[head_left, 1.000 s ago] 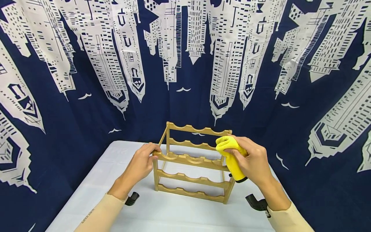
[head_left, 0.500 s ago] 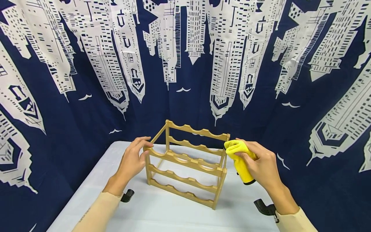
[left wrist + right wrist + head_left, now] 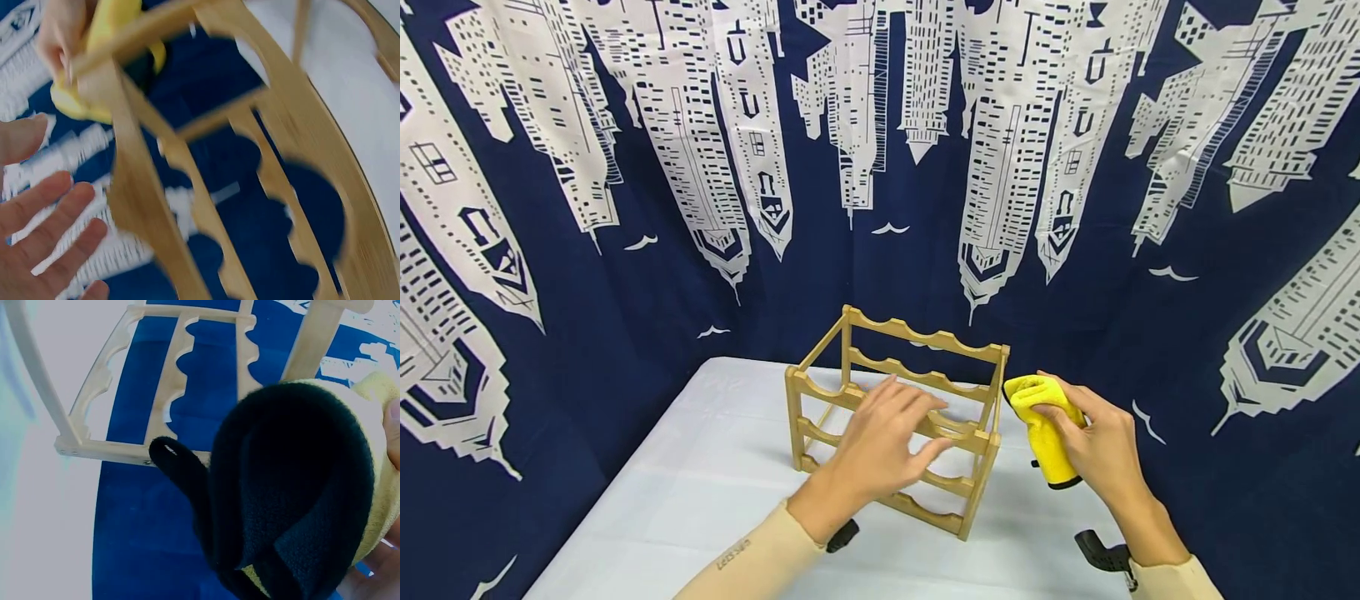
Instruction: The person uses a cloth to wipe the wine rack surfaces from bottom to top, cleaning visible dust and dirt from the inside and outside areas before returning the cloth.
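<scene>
A wooden wine rack point(image 3: 936, 337) with scalloped rails stands upright on the table, one front corner turned toward me. My left hand point(image 3: 883, 442) passes before its front rails, fingers spread and holding nothing; it hides part of the rails. In the left wrist view those fingers point(image 3: 65, 240) appear beside a rack bar, apart from it. Off the rack's right side, my right hand point(image 3: 1105, 446) grips a folded yellow cloth point(image 3: 1048, 433) with dark edging. The right wrist view shows the cloth point(image 3: 375, 512) rolled over, with a dark hanging loop at its edge.
A white cloth covers the table point(image 3: 700, 467). Behind it hangs a navy curtain point(image 3: 910, 275) printed with white upside-down buildings. Black wrist mounts point(image 3: 1101, 550) stick out below both hands.
My left hand has let go of the rack's top left corner and swung right across its front. The rack has turned slightly. My right hand has moved right, off the rack, still gripping the cloth.
</scene>
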A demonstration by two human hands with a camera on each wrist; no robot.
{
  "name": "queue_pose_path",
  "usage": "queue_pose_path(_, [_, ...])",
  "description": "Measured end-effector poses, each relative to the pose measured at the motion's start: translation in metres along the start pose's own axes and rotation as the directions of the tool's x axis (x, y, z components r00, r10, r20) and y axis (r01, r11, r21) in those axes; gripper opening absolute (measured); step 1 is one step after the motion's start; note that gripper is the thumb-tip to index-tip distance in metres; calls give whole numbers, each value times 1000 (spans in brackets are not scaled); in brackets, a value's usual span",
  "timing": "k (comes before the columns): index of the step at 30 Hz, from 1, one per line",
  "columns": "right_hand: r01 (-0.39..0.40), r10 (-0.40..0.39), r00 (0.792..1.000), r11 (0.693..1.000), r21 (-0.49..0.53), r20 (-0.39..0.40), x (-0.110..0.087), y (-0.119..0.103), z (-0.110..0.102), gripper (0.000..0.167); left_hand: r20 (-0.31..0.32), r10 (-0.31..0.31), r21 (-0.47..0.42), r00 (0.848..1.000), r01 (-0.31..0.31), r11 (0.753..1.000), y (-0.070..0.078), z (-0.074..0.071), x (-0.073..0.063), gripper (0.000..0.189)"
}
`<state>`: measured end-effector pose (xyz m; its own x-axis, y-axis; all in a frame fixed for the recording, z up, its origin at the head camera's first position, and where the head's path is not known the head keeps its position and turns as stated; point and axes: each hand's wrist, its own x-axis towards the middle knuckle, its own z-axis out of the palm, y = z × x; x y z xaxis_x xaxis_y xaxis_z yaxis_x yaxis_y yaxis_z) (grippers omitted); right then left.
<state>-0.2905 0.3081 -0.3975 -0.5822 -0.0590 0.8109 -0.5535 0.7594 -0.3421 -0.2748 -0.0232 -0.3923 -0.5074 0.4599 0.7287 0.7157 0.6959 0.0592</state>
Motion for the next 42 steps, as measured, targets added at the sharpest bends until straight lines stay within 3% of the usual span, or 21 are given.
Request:
queue_pose_path(4, [-50,50,999,999,-2,10,-9,7,3,58,105,-5,92,995,-5,996,28,28,16,51])
queue_pose_path(9, [-126,126,991,992,-11,53,-20,11,6,58,134,-20,134,991,2,991,43,50,21,45])
queue_pose_path(20, [-177,180,974,984,-29,139,-33,15,11,52,103,-19,110,994,8,994,49,57,28,39])
queue_pose_path(28, [-140,141,969,990,-18,204,-44,17,18,55,156,-32,9,987,31,999,32,38,12,31])
queue_pose_path(36, [-135,126,964,990,25,233,-52,13,24,48,190,4,-122,982,20,992,-3,6,-11,38])
queue_pose_path(42, [-117,103,966,992,45,238,-57,8,30,46,214,16,-144,977,16,989,-29,-14,-29,38])
